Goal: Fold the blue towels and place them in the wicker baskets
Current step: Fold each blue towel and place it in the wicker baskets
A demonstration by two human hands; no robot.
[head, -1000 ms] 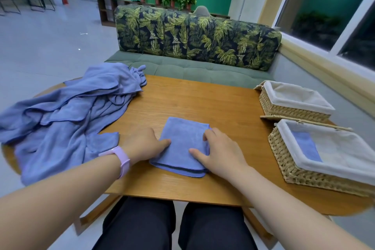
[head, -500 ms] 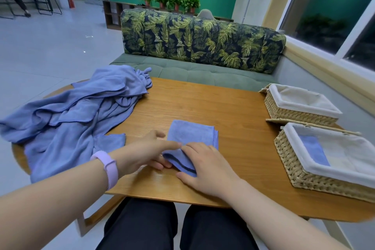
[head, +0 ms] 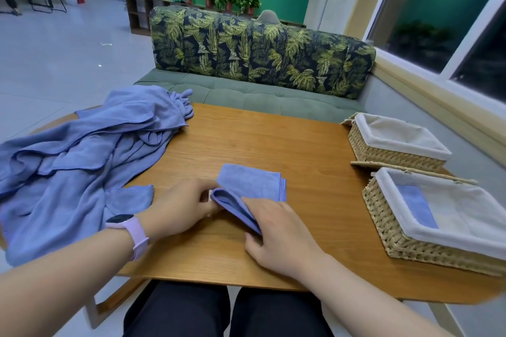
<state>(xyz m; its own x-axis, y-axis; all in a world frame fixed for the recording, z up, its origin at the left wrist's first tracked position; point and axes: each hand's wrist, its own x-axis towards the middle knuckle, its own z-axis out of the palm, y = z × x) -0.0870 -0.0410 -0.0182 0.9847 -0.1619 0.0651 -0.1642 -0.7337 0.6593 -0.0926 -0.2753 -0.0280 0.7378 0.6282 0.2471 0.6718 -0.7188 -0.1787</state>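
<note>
**While the near edge lifts, the fold needs a straight carry**

As the head view looks down on the wooden table (head: 273,145), the small blue towel (head: 252,183) lies in front of the person, its near-left edge raised off the wood. Left hand (head: 180,208): fingers curled, pinching the lifted corner of that towel. Right hand (head: 276,232): fingers bent over the near edge, thumb tucked below, gripping the same raised hem further along. Both hands on one edge, then, and that looks like the start of another fold, near edge over to far edge.

To do it well, I'd judge: carry both corners across level, land the hem flush on the far hem, then press flat along the crease so the bundle stays square.

Where it's headed: the near wicker basket (head: 383,216), at the right, already has a blue folded towel (head: 416,205) lying in its white liner. The far wicker basket (head: 364,145), just behind, shows only liner. Over on the left, the heap of unfolded blue towels (head: 82,150) waits, spilling past the table edge.
</note>
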